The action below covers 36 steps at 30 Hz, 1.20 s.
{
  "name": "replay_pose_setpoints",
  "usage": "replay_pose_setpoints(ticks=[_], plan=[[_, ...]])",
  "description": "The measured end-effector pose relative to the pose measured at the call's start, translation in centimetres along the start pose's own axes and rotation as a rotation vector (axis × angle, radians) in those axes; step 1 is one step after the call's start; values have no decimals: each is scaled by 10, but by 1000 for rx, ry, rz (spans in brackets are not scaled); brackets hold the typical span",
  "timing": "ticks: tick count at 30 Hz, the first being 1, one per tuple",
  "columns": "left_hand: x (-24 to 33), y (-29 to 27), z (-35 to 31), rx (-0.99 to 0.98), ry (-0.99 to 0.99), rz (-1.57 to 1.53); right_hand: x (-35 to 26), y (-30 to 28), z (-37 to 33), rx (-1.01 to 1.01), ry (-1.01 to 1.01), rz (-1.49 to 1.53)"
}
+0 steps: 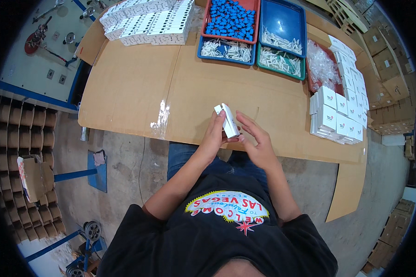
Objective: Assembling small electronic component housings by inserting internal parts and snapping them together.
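Note:
A small white box (230, 124) is in my left hand (211, 140), above the near edge of the cardboard-covered table (208, 87). My left thumb lies along its side, and the fingers behind it are partly hidden. A flap seems to stand up at the box's far end. Just to the right, my right hand (262, 147) is open, its fingers stretched out and apart. Its thumb is close to the near end of the box; I cannot tell whether it touches.
Stacked white boxes stand at the back left (171, 25) and right (339, 120). At the back are a red tray (258, 21) of blue pieces and blue (282, 18) and green (282, 70) trays with white sticks. Clear plastic bags (322, 67) lie beside them.

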<state>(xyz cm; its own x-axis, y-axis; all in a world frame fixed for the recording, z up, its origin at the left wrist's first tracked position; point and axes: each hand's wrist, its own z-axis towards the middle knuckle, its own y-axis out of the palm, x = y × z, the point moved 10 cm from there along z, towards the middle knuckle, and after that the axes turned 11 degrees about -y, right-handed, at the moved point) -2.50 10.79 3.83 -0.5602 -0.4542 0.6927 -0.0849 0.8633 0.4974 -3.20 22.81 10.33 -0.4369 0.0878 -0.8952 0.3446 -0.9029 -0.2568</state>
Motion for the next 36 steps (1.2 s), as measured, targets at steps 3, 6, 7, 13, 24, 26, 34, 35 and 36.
replay_pose_setpoints(ticks=[3, 6, 7, 13, 24, 26, 34, 35, 36], plan=[[-13, -14, 12, 52, -43, 28, -13, 10, 2, -43, -65, -209], [-10, -9, 10, 99, -4, 196, -10, 9, -1, 10, -148, -294], [-12, -8, 11, 95, -8, 201, -11, 8, -1, 17, -145, -294], [0, -4, 12, 77, 209, 250, -2, 13, -4, 107, 81, -159], [1, -2, 4, 38, 178, 185, -9, 25, 1, -71, 35, -288], [2, 4, 3, 30, 202, 188, -7, 24, -1, -38, 60, -284], [1, 5, 4, 30, 233, 289, -6, 25, -2, -59, 99, -276], [2, 6, 3, 36, 241, 305, -7, 26, -3, -53, 63, -287], [3, 6, 2, 42, 248, 322, -8, 26, -3, -47, 27, -298]])
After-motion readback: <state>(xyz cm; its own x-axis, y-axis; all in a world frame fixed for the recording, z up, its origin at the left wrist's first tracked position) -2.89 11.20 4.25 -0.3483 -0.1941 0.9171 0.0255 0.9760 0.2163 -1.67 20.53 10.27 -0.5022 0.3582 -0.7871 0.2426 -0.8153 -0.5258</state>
